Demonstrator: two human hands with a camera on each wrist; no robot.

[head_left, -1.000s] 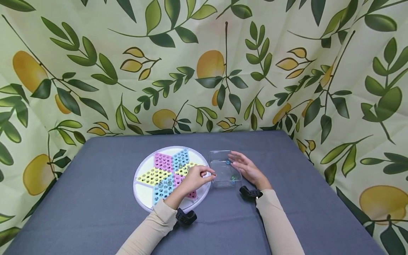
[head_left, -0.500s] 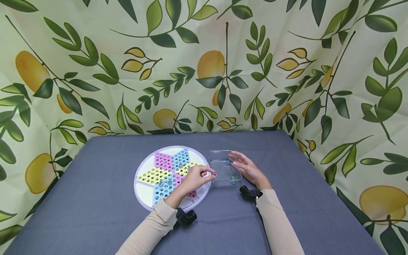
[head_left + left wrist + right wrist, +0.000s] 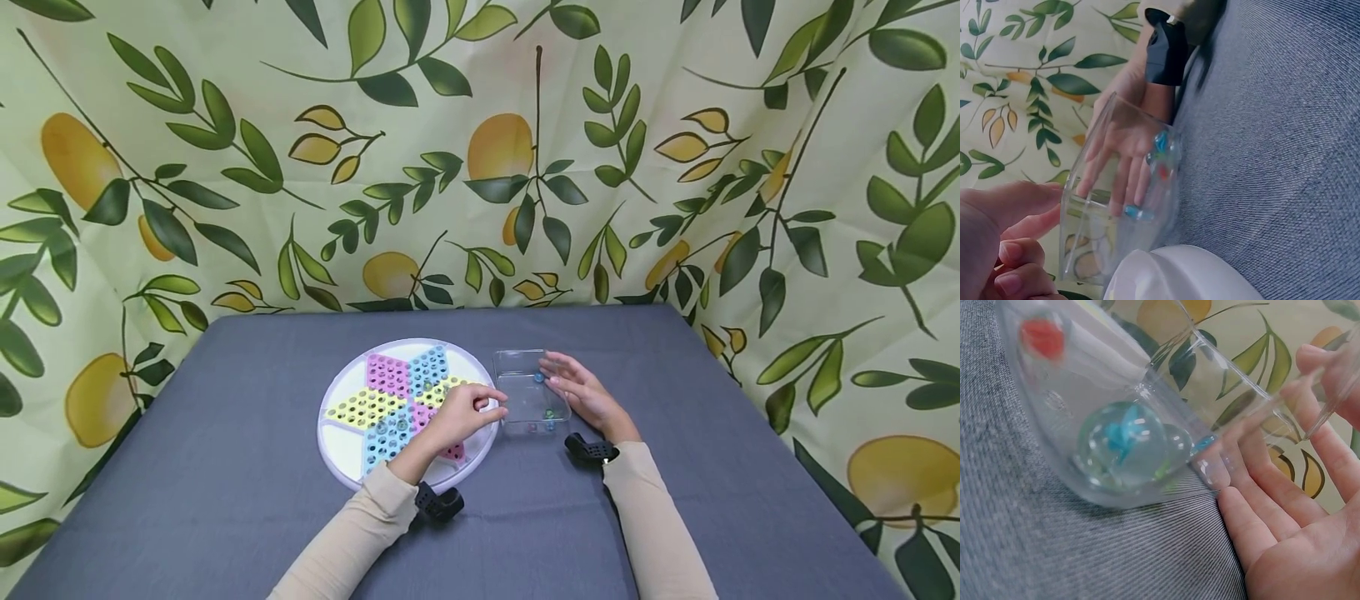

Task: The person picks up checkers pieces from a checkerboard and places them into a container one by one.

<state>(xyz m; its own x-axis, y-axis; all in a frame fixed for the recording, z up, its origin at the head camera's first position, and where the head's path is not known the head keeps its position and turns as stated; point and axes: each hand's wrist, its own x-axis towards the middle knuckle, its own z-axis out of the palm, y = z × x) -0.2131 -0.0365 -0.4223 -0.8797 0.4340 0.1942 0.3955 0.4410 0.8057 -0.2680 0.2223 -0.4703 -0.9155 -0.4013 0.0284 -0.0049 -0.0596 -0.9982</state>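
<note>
In the head view, the left grip (image 3: 461, 417) is held with thumb and forefinger parted, between a Chinese checkers board (image 3: 339, 446) below and a clear box (image 3: 519, 396) ahead, against which the right grip (image 3: 588, 402) is spread. In the left wrist view, a red marble (image 3: 1163, 171) is seen inside, beyond the left grip. In the right wrist view, a blue-swirled marble (image 3: 1121, 439) is shown near the right grip's fingertips.

Pastel star (image 3: 408, 403) on a white board (image 3: 341, 450), before cream cloth (image 3: 337, 242) patterned with leaves and fruit.
The star's perforated sections are pink, light blue and yellow; the board's rim shows pale lilac. Colourless, transparent box (image 3: 517, 400); in it, a clear marble (image 3: 1122, 440) with a blue swirl and another marble (image 3: 1042, 337) showing red. The backdrop's leaves are green and yellow, its fruit orange-yellow. Plain blue-grey tablecloth (image 3: 240, 450), plain beige sleeves (image 3: 660, 517), black wrist cameras (image 3: 590, 450).
</note>
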